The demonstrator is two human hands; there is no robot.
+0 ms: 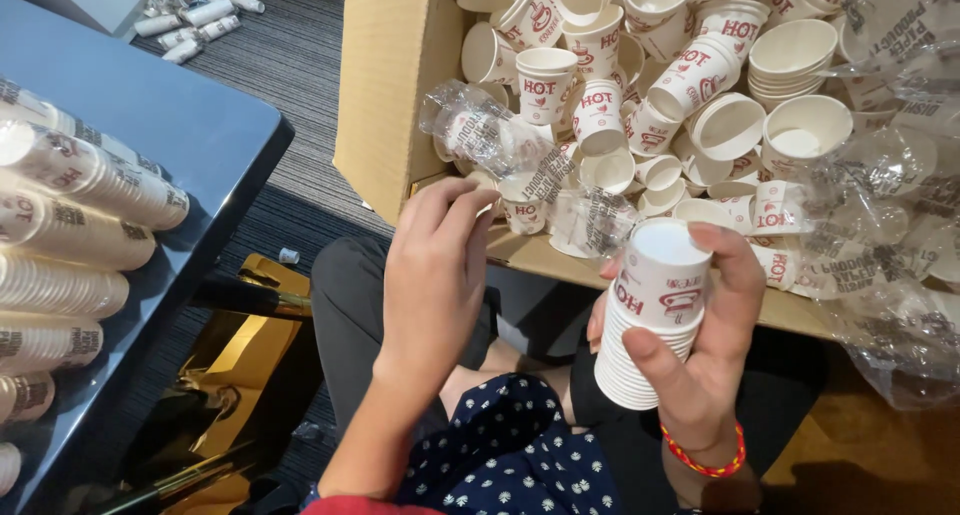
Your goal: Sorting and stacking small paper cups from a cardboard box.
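Note:
My right hand [700, 345] grips a nested stack of white paper cups with red print [650, 315], bottom end pointing up, just in front of the cardboard box [385, 95]. My left hand [435, 270] reaches to the box's front edge, fingers bent and touching a single cup [522, 213] there; whether it grips the cup I cannot tell. The box is full of several loose cups of the same kind [640, 85] and crumpled clear plastic sleeves [480, 130].
At left, a dark blue table [160, 115] carries several plastic-wrapped cup stacks [70, 215]. More wrapped stacks [195, 15] lie on the striped carpet at top left. Clear plastic wrap [890, 225] spills over the box's right side. A gold-coloured frame [240, 335] stands below the table.

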